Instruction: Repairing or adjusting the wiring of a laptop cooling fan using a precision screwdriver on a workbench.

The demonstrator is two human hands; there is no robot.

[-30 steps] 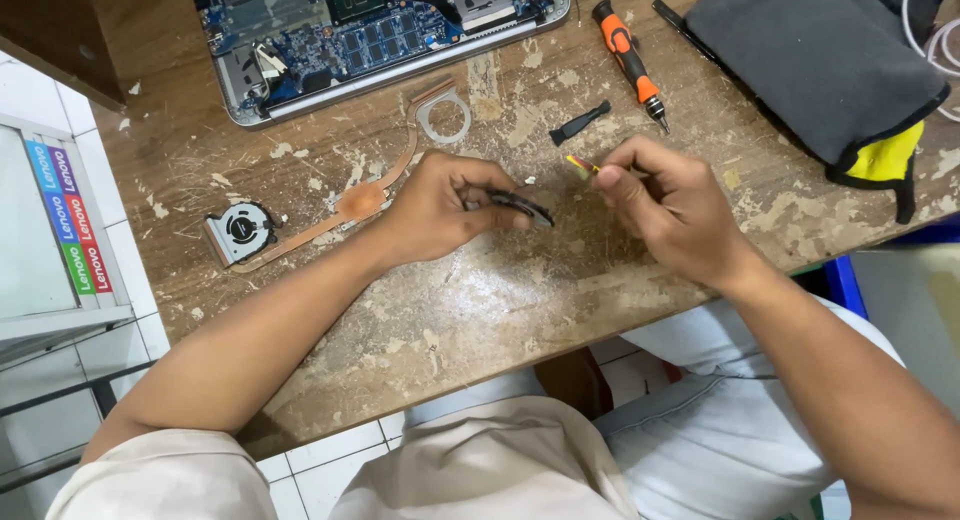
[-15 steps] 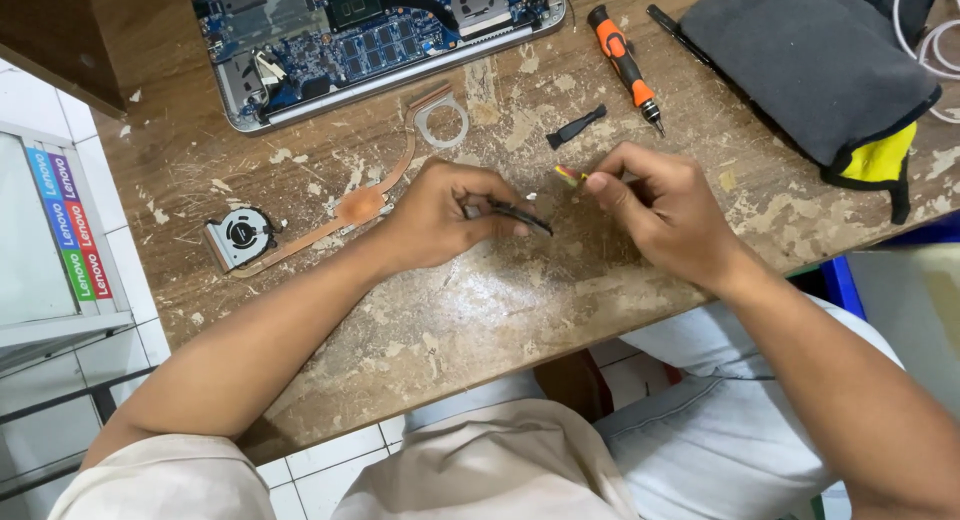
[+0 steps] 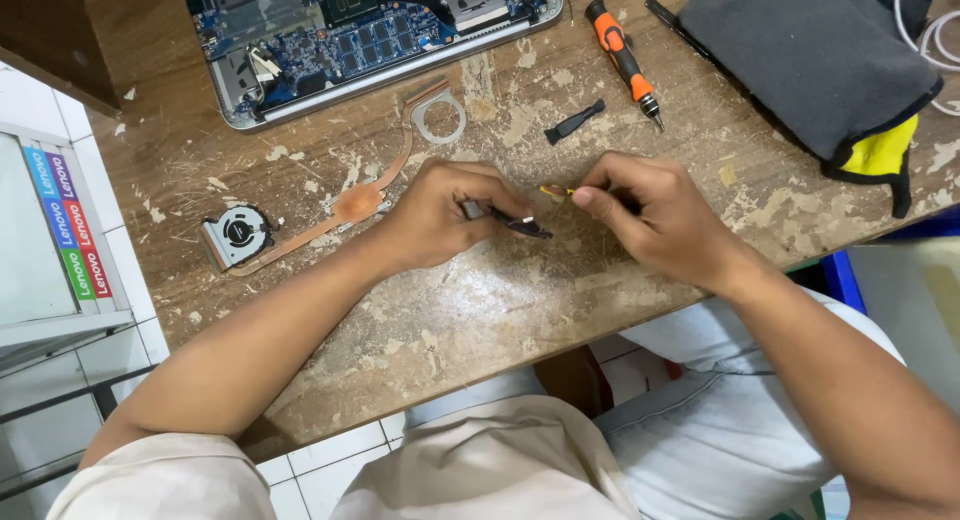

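My left hand grips a small dark flat piece that sticks out to the right of its fingers, just above the worn wooden table. My right hand pinches a thin tool with a yellow tip, whose end points left towards the dark piece. The two hands are a few centimetres apart near the middle of the table. What the yellow-tipped tool is exactly is too small to tell.
An opened laptop with bare circuit board lies at the back. A copper heat pipe with a fan lies left of my hands. An orange-handled screwdriver, a small black part and a dark pouch lie at the back right.
Both hands stay close together over the same spot, with only slight shifts of the fingers. The view has drifted a little.
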